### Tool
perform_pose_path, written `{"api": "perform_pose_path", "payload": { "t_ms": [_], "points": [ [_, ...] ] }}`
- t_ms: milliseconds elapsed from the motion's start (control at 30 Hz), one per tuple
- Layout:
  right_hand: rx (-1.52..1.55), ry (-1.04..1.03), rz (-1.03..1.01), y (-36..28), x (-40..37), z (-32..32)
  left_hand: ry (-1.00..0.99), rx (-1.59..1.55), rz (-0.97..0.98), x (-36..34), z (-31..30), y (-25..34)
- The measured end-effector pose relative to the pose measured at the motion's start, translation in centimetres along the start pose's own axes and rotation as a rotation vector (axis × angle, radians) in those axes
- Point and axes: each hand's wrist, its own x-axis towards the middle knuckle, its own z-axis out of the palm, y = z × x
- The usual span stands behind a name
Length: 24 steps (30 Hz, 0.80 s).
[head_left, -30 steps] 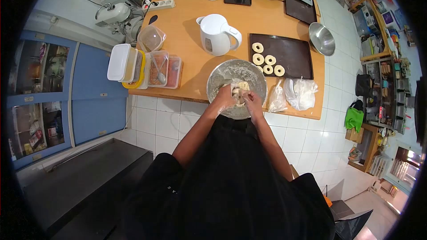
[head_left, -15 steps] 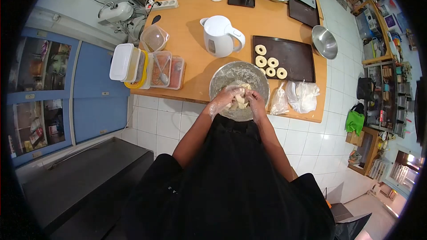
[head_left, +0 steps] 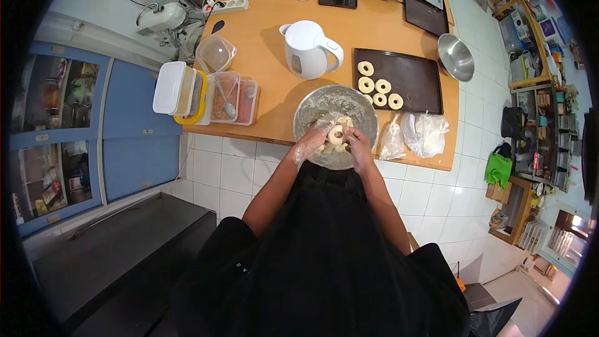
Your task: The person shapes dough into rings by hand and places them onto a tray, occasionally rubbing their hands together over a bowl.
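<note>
Over a flour-dusted metal bowl (head_left: 359,103) at the table's front edge, I hold a pale dough ring (head_left: 336,135) between both hands. My left hand (head_left: 312,140) is floury and closes on the ring's left side. On its right side, the fingers of my right hand (head_left: 357,143) pinch it. More dough lies in the bowl beneath, partly hidden by my hands. Just right of the bowl, a dark baking tray (head_left: 415,78) carries several shaped dough rings (head_left: 365,85) along its left side.
A white electric kettle (head_left: 306,50) stands behind the bowl. Plastic tubs (head_left: 226,97) crowd the table's left edge. Plastic bags (head_left: 425,136) lie by the front right corner, and a steel bowl (head_left: 456,58) sits at the right edge beside the tray.
The dough between my hands now shows as a ring with a visible hole, facing up. My fingers have shifted slightly around it. The tray's rings have not moved.
</note>
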Motion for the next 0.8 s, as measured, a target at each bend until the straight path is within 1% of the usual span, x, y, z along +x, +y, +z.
{"api": "perform_pose_path", "payload": {
  "t_ms": [67, 167, 267, 367, 467, 567, 667, 800],
  "points": [
    [-0.001, 0.000, 0.006, 0.5, 0.4, -0.3, -0.019, 0.052, -0.001, 0.2, -0.3, -0.1],
    [0.001, -0.069, 0.030, 0.8, 0.7, -0.7, -0.001, 0.041, 0.007, -0.6, 0.1, 0.6],
    [0.134, -0.188, 0.155, -1.5, -0.8, 0.5, -0.018, 0.040, 0.050, 0.0, -0.3, -0.4],
    [0.183, -0.319, 0.310, -0.2, 0.9, -0.7, -0.070, 0.008, 0.048, 0.5, -0.6, -1.4],
    [0.218, -0.280, 0.308, 1.1, 2.0, -1.4, -0.051, 0.095, 0.041, 0.3, -0.6, -1.1],
    [0.102, -0.261, 0.259, 0.4, 1.3, -1.1, -0.061, 0.057, 0.053, -0.2, -0.4, -0.8],
    [0.154, -0.268, 0.232, 0.6, 1.1, -1.2, -0.043, 0.006, -0.008, -0.2, -0.6, -0.7],
    [0.102, -0.253, 0.247, -0.7, -0.3, -0.6, -0.007, 0.064, -0.044, -1.3, 0.0, 0.6]
  ]
}}
